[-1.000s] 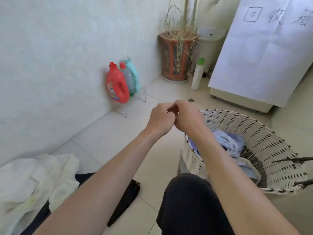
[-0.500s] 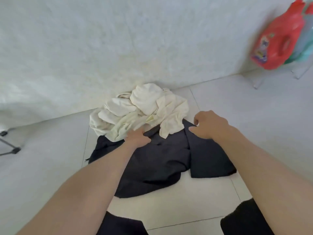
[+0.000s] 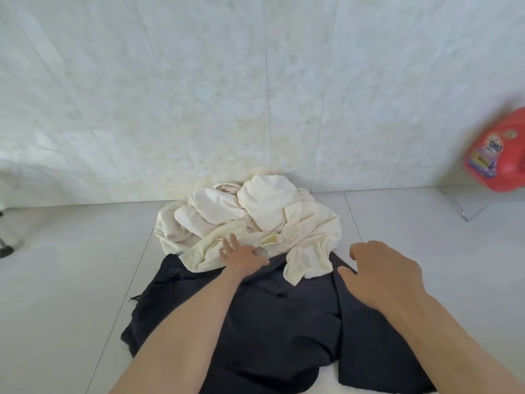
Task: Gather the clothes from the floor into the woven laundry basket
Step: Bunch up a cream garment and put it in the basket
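A crumpled cream garment (image 3: 255,220) lies on the tiled floor against the wall. Its near edge overlaps a dark navy garment (image 3: 272,322) spread flat towards me. My left hand (image 3: 241,255) rests with spread fingers on the cream cloth's near edge, where it meets the dark one. My right hand (image 3: 380,274) hovers with fingers apart and curled over the dark garment's right side, holding nothing. The woven laundry basket is out of view.
A red detergent bottle (image 3: 500,157) stands at the right edge by the wall, on a thin wire rack (image 3: 466,214). A pale tiled wall (image 3: 255,95) rises right behind the clothes. A dark stand foot (image 3: 5,248) shows at the far left.
The view swung from the basket to the clothes pile, then moved closer. My left hand slid forward onto the cream cloth and opened. My right hand spread over the dark garment.
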Motion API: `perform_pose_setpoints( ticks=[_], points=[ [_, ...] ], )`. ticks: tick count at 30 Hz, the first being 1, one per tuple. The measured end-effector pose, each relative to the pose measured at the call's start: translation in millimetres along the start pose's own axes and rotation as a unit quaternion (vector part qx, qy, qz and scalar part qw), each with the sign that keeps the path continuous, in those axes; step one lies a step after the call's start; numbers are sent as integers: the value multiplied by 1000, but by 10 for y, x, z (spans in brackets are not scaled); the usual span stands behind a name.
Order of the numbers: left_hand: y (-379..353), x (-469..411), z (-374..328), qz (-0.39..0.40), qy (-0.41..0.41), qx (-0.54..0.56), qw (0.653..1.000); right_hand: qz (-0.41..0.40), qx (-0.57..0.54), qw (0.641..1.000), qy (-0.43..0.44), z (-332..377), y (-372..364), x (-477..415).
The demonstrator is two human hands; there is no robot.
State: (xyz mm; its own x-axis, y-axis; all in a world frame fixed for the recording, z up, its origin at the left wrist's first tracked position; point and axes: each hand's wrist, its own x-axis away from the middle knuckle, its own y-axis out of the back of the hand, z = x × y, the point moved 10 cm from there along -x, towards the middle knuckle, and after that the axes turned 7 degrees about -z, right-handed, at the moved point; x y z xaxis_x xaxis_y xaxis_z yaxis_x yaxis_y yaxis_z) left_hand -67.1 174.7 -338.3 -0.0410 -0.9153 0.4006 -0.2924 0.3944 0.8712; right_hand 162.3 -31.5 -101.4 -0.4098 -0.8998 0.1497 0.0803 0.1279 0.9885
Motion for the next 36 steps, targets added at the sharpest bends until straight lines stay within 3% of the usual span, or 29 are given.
perform_pose_setpoints(
  ticks=[2, 5, 11, 15, 18, 20, 21, 23, 24, 27, 29, 31, 34, 36],
  points=[
    [-130, -87, 149, 15, 23, -26, 999, -22, -7, 1000, 11, 55, 89, -21],
    [-189, -165, 329, 12, 31, 17, 999, -15, -30, 999, 15, 180, 133, 20],
    [506, -57, -58, -164, -63, 182, 968, 15, -131, 991, -4, 241, 235, 78],
    [1681, 430, -949, -291, -219, 291, 884, 51, -179, 980, -68, -149, 309, -13],
    [2369, 637, -1308, -367, -260, 345, 824, 18, -183, 978, -97, -393, 444, -95],
    [2307, 531, -1370, -356, -226, 305, 854, -5, -193, 976, -98, -465, 552, -37],
    [2049, 320, -1257, -306, -176, 288, 890, -12, -192, 977, -90, -442, 600, 3],
    [1116, -89, -912, -126, -47, 250, 959, -9, -179, 982, -67, -390, 647, 139],
    [654, -173, -748, -57, -9, 181, 982, -1, -174, 983, -54, -373, 635, 194],
    [-416, -146, -326, 66, -36, -46, 996, 45, -158, 986, -23, -318, 493, 244],
    [-571, -49, -197, 38, -47, -16, 998, 84, -129, 988, 0, -292, 353, 204],
    [-338, -112, -219, -61, -52, 58, 995, 116, -116, 986, 36, -218, 239, 156],
    [328, -135, -384, -214, -28, 217, 952, 143, -145, 975, 90, -88, 147, 116],
    [684, -29, -641, -262, -61, 281, 921, 133, -157, 973, 103, -69, 149, 60]
  ],
)
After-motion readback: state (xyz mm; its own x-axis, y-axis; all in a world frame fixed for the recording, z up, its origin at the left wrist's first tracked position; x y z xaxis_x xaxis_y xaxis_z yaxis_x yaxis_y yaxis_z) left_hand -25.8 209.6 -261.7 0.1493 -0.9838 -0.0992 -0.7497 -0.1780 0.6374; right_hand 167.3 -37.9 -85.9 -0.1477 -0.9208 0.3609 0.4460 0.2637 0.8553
